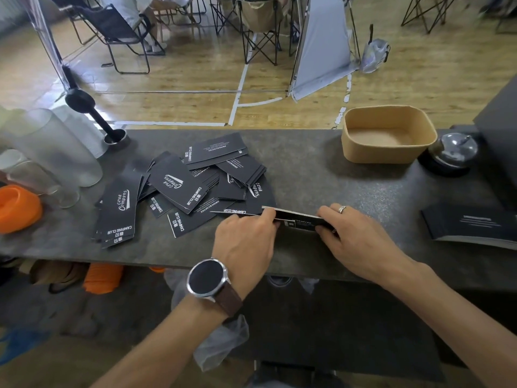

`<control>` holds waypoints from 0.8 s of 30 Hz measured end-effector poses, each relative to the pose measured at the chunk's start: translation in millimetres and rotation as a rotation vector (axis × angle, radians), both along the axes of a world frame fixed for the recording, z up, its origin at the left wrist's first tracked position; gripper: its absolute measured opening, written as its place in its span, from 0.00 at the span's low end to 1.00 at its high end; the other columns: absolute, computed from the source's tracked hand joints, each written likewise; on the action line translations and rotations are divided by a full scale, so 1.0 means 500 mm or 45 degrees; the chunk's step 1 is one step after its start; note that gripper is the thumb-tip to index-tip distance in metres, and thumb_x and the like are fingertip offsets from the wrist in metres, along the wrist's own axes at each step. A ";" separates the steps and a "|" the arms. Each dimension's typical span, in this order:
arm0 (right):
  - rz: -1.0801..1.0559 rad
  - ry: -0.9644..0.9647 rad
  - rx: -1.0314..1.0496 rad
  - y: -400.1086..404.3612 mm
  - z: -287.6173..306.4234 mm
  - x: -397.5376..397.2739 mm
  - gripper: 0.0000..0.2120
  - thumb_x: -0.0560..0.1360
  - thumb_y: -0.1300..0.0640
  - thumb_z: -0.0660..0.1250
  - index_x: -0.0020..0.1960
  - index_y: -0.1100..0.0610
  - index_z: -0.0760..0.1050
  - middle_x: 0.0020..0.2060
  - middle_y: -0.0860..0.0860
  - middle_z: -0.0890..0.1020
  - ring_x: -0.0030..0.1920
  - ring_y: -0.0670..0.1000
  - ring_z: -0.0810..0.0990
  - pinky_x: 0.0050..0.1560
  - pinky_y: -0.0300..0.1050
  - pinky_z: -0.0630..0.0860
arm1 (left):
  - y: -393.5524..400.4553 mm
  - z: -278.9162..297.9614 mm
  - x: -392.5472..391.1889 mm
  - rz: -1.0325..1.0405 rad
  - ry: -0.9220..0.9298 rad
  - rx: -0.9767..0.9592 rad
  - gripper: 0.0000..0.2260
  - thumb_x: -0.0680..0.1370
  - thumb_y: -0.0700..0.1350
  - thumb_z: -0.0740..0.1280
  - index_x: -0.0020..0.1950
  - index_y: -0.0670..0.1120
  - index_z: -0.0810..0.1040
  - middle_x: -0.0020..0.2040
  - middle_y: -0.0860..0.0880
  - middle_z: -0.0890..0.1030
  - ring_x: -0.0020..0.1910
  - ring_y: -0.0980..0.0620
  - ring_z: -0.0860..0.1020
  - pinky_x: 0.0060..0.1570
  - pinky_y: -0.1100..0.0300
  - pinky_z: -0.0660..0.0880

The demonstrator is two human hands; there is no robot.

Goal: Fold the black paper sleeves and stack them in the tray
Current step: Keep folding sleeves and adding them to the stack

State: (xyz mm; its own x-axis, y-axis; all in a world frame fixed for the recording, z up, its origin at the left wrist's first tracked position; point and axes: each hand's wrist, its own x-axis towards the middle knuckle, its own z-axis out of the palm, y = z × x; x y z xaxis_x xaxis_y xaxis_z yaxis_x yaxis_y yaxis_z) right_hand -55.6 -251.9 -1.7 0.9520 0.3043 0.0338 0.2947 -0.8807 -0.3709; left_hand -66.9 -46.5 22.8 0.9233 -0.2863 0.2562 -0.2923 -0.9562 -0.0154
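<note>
We have one black paper sleeve [298, 218] pinched between both hands just above the near part of the counter [321, 177]. Our left hand [246, 239] grips its left end with thumb and fingertips closed on the edge, and our right hand [361, 242] clamps the right end the same way, fingers curled under it. The sleeve lies nearly flat and edge-on to us, so we cannot tell how far it is folded. A watch [208, 278] with a brown strap sits on our left wrist, and a ring [342, 209] is on a finger of the right hand.

Just beyond the left hand, a loose pile of sleeves [184, 186] spreads across the counter, overlapping at many angles, their white lettering facing up. The tan tray [389, 135] stands well apart from the pile, at the far right edge of the counter, with no sleeves showing inside it. A service bell [453, 152] sits just right of the tray, and a dark booklet [472, 225] lies nearer us on the right. On the left are frosted cups [56, 147] lying on their sides and an orange object [18, 208].
</note>
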 end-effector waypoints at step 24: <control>0.000 -0.017 0.013 -0.004 -0.012 0.009 0.14 0.76 0.37 0.60 0.43 0.46 0.64 0.36 0.43 0.69 0.38 0.45 0.69 0.36 0.47 0.73 | 0.096 -0.071 0.039 0.354 -0.139 -0.408 0.34 0.65 0.64 0.74 0.65 0.51 0.70 0.52 0.48 0.68 0.44 0.46 0.76 0.31 0.56 0.73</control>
